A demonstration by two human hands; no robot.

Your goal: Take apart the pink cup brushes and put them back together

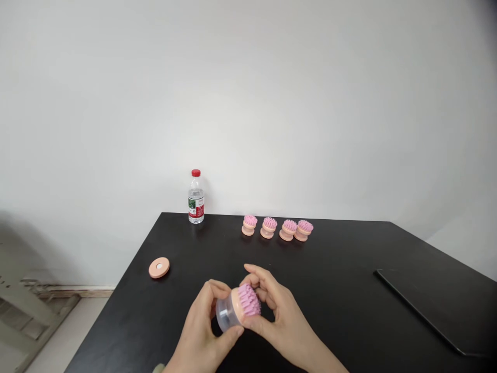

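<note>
Between my two hands, above the near part of the table, is a scrub brush with pink bristles point(249, 299), a peach collar and a clear cup-like body point(226, 313). It lies tilted on its side, bristles facing right. My left hand point(205, 321) grips the clear body with thumb and fingers. My right hand point(274, 311) holds the bristle end, its thumb on the collar below and fingers curled behind. A round peach lid-like disc point(159, 267) with a white centre rests on the table to the left.
Several similar pink brushes point(268, 227) stand bristles up along the back of the black table point(334, 280). A water bottle point(196, 199) with a red cap stands at the back left. A flat black panel point(435, 305) lies on the right. The white wall point(272, 103) rises behind.
</note>
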